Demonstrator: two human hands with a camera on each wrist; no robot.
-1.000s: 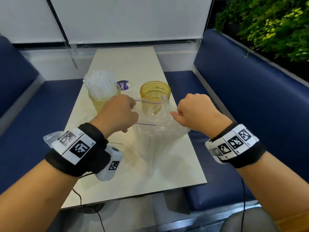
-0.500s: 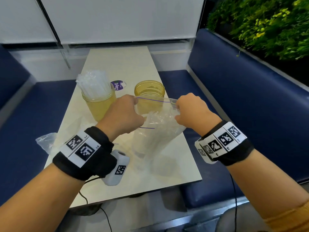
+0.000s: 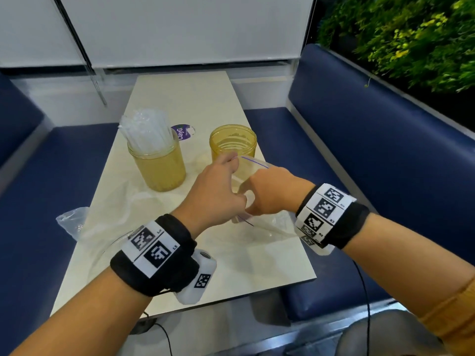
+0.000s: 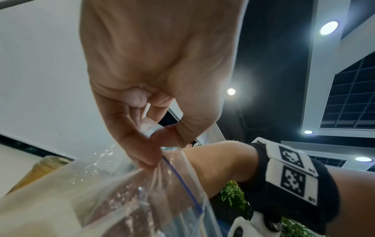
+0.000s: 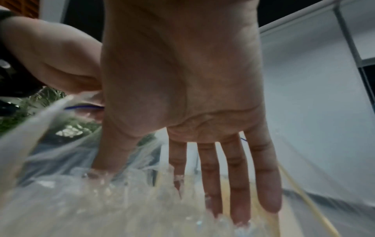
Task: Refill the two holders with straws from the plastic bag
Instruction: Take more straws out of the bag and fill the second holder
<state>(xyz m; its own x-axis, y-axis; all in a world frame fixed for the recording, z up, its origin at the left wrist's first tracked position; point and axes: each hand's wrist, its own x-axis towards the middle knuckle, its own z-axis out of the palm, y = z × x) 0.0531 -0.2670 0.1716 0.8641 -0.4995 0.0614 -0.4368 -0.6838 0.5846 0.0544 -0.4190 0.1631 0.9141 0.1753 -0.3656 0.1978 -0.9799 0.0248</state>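
A: Right, the left hand [image 3: 218, 194] pinches the lip of the zip bag [image 4: 142, 192] by its blue seal line, thumb and fingers clamped on the film. Where's the right?

B: The right hand [image 5: 188, 96] is down in the bag's mouth, fingers straight and slack among the wrapped straws [image 5: 121, 200], grasping nothing yet.

A: And the holders?

B: Both on the tabletop [image 3: 257, 253]; the left amber jar [image 3: 159, 168] is packed with straws, the right amber jar [image 3: 232, 143] looks empty, just behind the bag.

A: Then keep the left grip high so the mouth stays wide. I'd gather a bundle with ends aligned, lift straight out, and lower it upright into the empty jar.
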